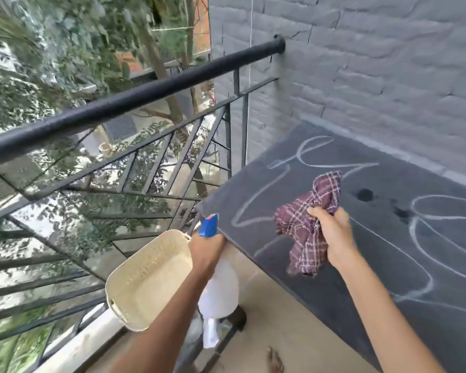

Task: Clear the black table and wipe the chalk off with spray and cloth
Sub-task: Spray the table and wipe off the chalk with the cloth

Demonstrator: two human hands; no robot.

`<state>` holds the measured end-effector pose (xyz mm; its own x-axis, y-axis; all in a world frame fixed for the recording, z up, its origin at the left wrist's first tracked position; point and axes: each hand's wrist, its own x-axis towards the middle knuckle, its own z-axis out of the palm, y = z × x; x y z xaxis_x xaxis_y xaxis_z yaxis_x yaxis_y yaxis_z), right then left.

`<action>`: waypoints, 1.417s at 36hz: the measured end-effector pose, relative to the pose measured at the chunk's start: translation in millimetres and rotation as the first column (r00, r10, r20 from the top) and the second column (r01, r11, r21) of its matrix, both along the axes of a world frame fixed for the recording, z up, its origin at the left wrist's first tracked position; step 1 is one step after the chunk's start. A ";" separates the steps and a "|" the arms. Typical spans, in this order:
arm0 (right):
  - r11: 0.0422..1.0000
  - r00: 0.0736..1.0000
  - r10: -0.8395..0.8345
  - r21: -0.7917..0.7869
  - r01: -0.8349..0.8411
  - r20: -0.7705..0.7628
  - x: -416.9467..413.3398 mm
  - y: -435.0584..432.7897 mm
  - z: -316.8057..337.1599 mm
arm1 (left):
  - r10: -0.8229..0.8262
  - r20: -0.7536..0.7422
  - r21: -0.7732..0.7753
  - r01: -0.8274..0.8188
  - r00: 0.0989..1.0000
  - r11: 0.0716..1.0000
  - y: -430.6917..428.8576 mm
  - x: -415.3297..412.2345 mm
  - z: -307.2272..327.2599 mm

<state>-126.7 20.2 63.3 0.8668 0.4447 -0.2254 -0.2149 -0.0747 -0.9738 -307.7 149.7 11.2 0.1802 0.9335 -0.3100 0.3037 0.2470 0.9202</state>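
Black table [382, 246] cropped, left hand [207, 249] gripping half-hidden spray [219, 289], right hand [334, 235] clutching cloth [301, 224]

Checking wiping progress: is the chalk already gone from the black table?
No, white chalk lines cross the black table beside the cloth.

Spray bottle [218, 286]: neck hidden inside the left hand's [206, 247] grip.
Cloth [301, 224]: middle out of sight within the right hand's [331, 232] grip.
Black table [374, 265]: cut off by the frame edge right of that grip.

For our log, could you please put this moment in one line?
left hand: spray bottle | right hand: cloth | table: chalk unwiped
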 end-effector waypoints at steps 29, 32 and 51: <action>0.999 0.997 0.043 -0.014 -0.042 0.070 115.0 6.7 5.4 | 0.003 -0.177 0.113 0.017 0.984 0.993 25.6 139.6 24.5; 1.000 0.995 0.021 -0.021 -0.020 0.097 124.1 2.9 5.4 | -0.005 -0.157 0.147 0.028 0.988 0.989 29.6 151.4 27.0; 0.996 0.952 0.025 -0.090 0.003 0.305 181.7 -10.4 19.3 | -0.189 -0.143 0.190 0.214 0.971 0.958 41.5 277.6 77.9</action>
<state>55.0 9.8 82.5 0.8953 0.4453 0.0105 0.0932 -0.1643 -0.9820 -30.2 191.2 89.1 0.3439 0.9271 -0.1493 0.4411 -0.0191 0.8972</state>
